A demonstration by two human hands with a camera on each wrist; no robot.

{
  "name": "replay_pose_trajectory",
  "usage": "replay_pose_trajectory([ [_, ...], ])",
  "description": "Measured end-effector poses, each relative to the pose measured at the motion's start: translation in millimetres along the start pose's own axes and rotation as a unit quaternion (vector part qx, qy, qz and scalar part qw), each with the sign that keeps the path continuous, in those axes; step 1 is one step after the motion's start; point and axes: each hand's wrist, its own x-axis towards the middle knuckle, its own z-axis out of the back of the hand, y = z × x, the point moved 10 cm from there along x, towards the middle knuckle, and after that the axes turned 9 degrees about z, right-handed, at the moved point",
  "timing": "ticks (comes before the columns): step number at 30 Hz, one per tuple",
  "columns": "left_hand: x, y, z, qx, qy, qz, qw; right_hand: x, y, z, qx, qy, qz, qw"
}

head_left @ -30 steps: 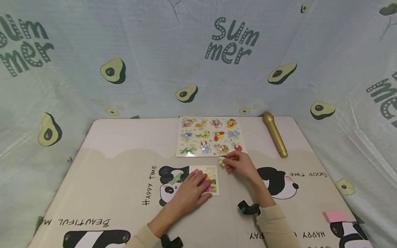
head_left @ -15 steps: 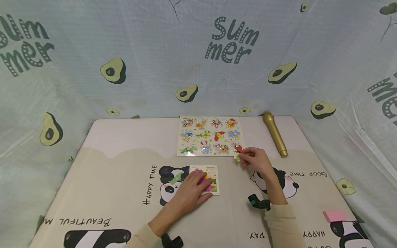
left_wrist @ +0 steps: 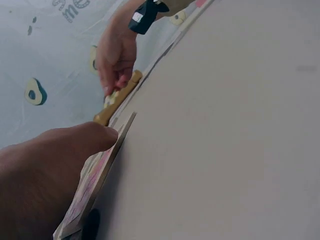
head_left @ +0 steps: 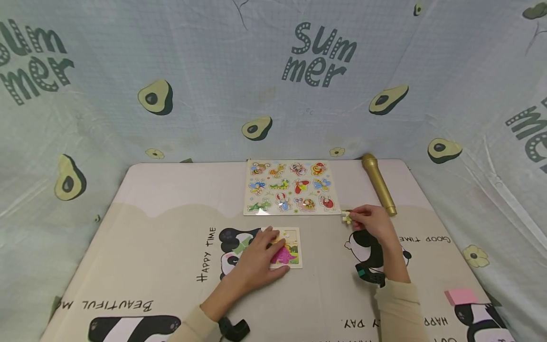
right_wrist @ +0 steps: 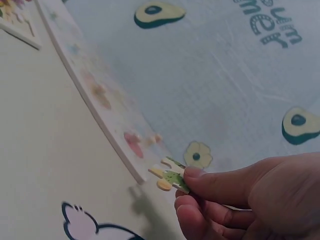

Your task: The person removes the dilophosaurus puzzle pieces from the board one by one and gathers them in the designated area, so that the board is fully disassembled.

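Observation:
A small jigsaw puzzle (head_left: 285,255) with a pink dinosaur picture in a pale frame lies on the table. Across its left part rests my left hand (head_left: 258,263), fingers spread, with the thumb (left_wrist: 102,136) touching the near edge. My right hand (head_left: 376,223) pinches a green and yellow jigsaw piece (right_wrist: 172,176) between thumb and fingers. In the head view this piece is just off the near right corner of an insect picture board (head_left: 292,187), held above the tabletop. The left hand hides part of the dinosaur picture.
A gold tube-like stick (head_left: 379,185) lies behind the right hand. Toward the right edge of the table (head_left: 171,190) sits a pink block (head_left: 460,298). Printed fabric (head_left: 205,71) hangs behind the table and along its sides.
My right hand has carried the jigsaw piece to the right, past the insect board's corner. The left hand has shifted slightly left, uncovering more of the pink dinosaur.

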Motion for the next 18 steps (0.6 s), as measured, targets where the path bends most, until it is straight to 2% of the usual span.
replay_pose_trajectory([
  [3, 1.5, 8.9, 1.3, -0.003, -0.001, 0.015, 0.9999, -0.9, -7.3, 6.3, -0.011, -0.007, -0.009, 0.9999],
  [8, 3.4, 16.9, 0.0, -0.011, -0.001, 0.018, 0.9998, -4.1, -16.9, 13.4, -0.017, -0.013, -0.029, 0.9994],
  [18, 2.4, 18.0, -3.6, -0.002, 0.017, 0.021, 0.9996, -9.9, -27.5, 26.1, -0.026, -0.034, -0.044, 0.9981],
])
